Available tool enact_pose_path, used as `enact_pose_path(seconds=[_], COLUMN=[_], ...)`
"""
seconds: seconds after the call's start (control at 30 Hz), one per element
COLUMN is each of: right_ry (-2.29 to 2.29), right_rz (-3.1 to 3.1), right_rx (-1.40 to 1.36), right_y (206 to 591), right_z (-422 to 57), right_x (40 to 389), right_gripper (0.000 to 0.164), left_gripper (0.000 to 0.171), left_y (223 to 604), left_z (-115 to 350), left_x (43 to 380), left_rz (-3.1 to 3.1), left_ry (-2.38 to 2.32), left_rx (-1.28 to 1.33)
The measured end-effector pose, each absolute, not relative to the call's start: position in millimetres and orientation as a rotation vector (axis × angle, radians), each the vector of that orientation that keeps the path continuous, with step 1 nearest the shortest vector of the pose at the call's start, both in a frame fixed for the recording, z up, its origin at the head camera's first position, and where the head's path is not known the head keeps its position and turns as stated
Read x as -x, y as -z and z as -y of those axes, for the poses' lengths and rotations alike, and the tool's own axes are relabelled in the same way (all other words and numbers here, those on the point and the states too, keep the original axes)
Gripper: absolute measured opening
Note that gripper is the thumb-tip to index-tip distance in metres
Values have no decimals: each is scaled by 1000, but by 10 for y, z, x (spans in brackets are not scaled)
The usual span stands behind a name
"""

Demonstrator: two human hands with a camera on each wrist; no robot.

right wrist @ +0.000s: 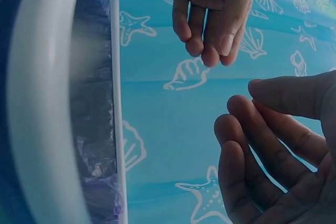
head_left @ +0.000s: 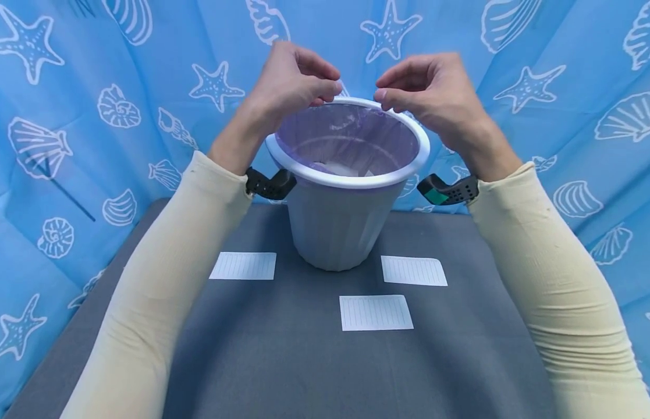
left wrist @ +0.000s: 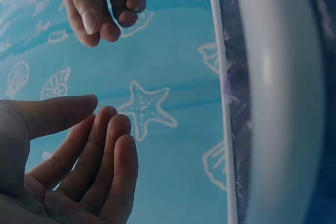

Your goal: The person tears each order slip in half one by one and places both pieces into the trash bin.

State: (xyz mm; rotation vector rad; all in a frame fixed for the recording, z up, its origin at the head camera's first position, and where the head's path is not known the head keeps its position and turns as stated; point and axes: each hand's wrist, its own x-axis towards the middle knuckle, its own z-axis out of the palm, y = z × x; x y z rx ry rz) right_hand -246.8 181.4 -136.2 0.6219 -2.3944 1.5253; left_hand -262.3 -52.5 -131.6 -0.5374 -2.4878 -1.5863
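Observation:
A white trash bin point(head_left: 332, 224) with a thick rounded rim stands upright on the table. Inside it a thin purple translucent bag point(head_left: 356, 145) lines the wall, and some whitish material point(head_left: 337, 169) lies low in it. My left hand point(head_left: 298, 78) hovers near the far rim on the left, fingers loosely bent and thumb close to the fingertips. Opposite it, across a gap, my right hand point(head_left: 432, 87) hangs near the far rim in a similar pose. Both wrist views show nothing between the fingers of the left hand point(left wrist: 79, 156) or the right hand point(right wrist: 278, 150).
Three lined white paper cards lie on the dark grey table point(head_left: 283, 361): a left card point(head_left: 243, 266), a right card point(head_left: 414, 271) and a front card point(head_left: 376, 313). Behind the bin hangs a blue curtain point(head_left: 162, 64) printed with shells and starfish.

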Motion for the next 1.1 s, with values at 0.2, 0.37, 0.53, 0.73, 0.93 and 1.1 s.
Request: enact_pose_path(seconds=[0.2, 0.37, 0.53, 0.73, 0.93, 1.1], right_ry=[-1558, -1634, -1761, -1817, -1799, -1851], right_rz=[2389, 2344, 2213, 2081, 2048, 2012], right_rx=[-611, -596, -655, -755, -742, -738], right_y=[1478, 1553, 1637, 1828, 2099, 2344], right_z=[-1854, -1913, -1987, -2077, -2203, -2308], right_x=[2455, 2376, 2234, 2057, 1892, 1805], right_gripper=[18, 20, 18, 14, 17, 17], left_gripper=[26, 20, 18, 18, 20, 23], left_y=[1413, 1509, 1618, 1807, 2094, 2389], left_z=[577, 628, 689, 768, 832, 848], left_x=[2563, 2416, 2205, 1942, 1724, 1601], left_rz=[2457, 2363, 2252, 2175, 2139, 2124], left_ry=[1648, 1696, 1716, 1709, 1771, 1849], left_rx=[564, 663, 761, 781, 772, 782])
